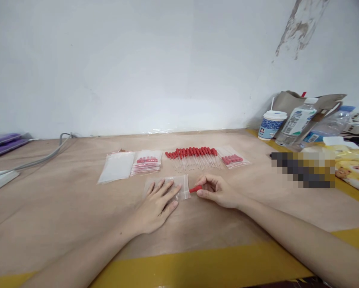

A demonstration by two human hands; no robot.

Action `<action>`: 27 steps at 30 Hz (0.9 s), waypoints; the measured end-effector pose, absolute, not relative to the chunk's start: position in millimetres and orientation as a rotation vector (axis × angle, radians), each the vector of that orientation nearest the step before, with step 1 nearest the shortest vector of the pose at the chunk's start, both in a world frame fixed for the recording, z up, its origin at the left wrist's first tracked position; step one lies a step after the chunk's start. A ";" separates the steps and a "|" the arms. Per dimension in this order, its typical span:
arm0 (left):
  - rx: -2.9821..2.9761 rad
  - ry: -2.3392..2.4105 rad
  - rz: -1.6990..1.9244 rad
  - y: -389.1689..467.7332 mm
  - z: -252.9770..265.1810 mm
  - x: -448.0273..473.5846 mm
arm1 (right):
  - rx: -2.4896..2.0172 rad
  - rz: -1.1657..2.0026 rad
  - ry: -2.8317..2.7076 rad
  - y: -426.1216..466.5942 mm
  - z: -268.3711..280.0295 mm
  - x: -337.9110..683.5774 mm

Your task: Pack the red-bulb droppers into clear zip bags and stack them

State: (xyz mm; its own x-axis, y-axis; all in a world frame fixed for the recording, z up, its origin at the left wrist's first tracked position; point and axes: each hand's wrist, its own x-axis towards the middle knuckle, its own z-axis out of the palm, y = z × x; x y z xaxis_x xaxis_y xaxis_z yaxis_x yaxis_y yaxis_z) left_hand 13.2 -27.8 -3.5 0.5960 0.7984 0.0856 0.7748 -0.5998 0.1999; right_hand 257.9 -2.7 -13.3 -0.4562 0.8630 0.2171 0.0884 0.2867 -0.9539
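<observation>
My left hand [160,204] lies flat with fingers spread on a clear zip bag [184,186], pressing it to the table. Between the thumb and fingers of my right hand [217,191] is a dropper [195,189], gripped by its red bulb. Its bulb points at the bag's right-hand mouth; the thin tube is hard to make out there. Just behind, a row of red-bulbed droppers [194,154] lies side by side. To their left are a stack of filled bags [147,162] and a pile of flat bags [116,166]. Another filled bag [233,157] lies to their right.
On the right stand a paper cup [271,126] with a straw, a water bottle [298,122] and a yellow packet [355,168]. A grey cable [44,158] and purple packages [5,144] lie at left. A wall [122,72] bounds the table's back.
</observation>
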 end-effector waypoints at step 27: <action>2.686 1.077 0.245 -10.4 4.3 -8.5 | -0.848 1.042 -2.143 8.0 -13.0 249.6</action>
